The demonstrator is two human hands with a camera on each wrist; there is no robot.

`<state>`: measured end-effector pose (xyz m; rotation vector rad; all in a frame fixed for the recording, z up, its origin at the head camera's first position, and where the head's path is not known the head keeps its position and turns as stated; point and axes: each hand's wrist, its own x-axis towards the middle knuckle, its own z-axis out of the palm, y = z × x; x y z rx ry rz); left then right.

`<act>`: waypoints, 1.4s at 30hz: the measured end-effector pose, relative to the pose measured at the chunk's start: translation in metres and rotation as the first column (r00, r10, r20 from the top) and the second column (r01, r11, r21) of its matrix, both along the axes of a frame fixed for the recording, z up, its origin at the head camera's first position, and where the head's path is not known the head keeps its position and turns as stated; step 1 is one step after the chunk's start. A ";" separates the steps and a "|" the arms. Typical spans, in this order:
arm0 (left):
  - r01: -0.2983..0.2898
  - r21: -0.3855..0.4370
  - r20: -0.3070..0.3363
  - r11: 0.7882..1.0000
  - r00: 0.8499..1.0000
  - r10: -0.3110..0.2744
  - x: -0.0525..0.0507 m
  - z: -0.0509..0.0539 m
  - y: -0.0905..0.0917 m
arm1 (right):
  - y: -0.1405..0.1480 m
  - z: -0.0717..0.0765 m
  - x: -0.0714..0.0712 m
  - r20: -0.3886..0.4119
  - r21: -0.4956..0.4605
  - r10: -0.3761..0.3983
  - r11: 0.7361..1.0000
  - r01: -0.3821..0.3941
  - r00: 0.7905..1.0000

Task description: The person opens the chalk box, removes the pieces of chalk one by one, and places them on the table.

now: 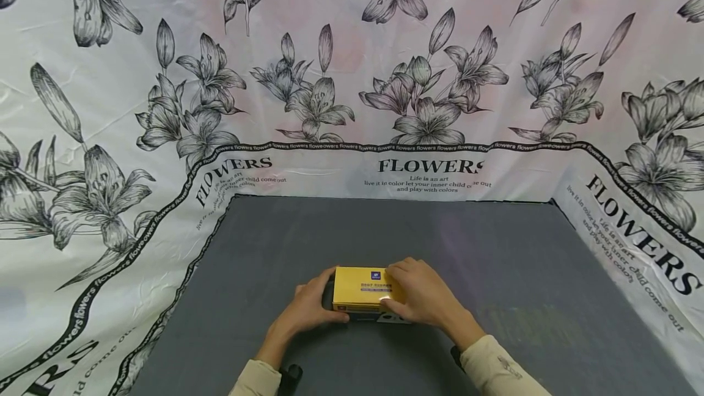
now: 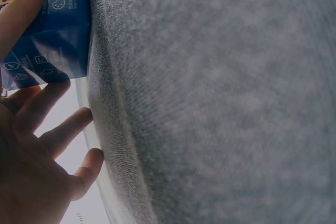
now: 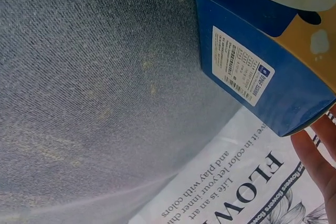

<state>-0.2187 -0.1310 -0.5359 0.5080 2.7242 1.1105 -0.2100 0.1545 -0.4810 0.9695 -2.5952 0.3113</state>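
Observation:
A small box with a yellow top (image 1: 357, 289) and dark blue sides lies between both hands on or just above the grey table; which of the two is unclear. The left hand (image 1: 308, 307) grips its left end, thumb at the front. In the left wrist view its thumb lies against the blue box (image 2: 60, 43), and the other fingers of the left hand (image 2: 31, 156) are spread. At the box's right end, the right hand (image 1: 426, 295) holds the top and side. The right wrist view shows a white label on the box (image 3: 299, 95) and fingertips of the right hand (image 3: 317, 161) at its edge.
The grey table surface (image 1: 308, 231) extends around the hands. White cloth with black flower drawings and lettering (image 1: 330, 170) borders it at the back and both sides. A dark strap (image 1: 290, 379) is at the left wrist.

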 end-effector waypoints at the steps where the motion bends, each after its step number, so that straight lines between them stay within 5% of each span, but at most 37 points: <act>1: -0.001 -0.001 0.003 1.000 1.000 0.001 0.000 0.000 0.000 | -0.001 0.000 0.000 0.002 0.005 -0.004 1.000 0.004 1.000; 9: 0.002 -0.005 0.003 1.000 1.000 -0.002 0.000 -0.001 0.000 | -0.004 0.005 -0.002 0.058 0.064 -0.028 0.998 0.025 0.998; 32: 0.030 -0.024 -0.019 0.999 0.999 -0.031 -0.003 0.001 -0.004 | -0.016 0.014 -0.010 0.058 0.188 0.027 0.981 -0.037 0.998; 42: 0.032 -0.030 -0.017 0.999 0.999 -0.033 -0.005 -0.001 -0.002 | -0.019 0.022 -0.011 0.180 0.262 -0.001 0.964 -0.047 0.984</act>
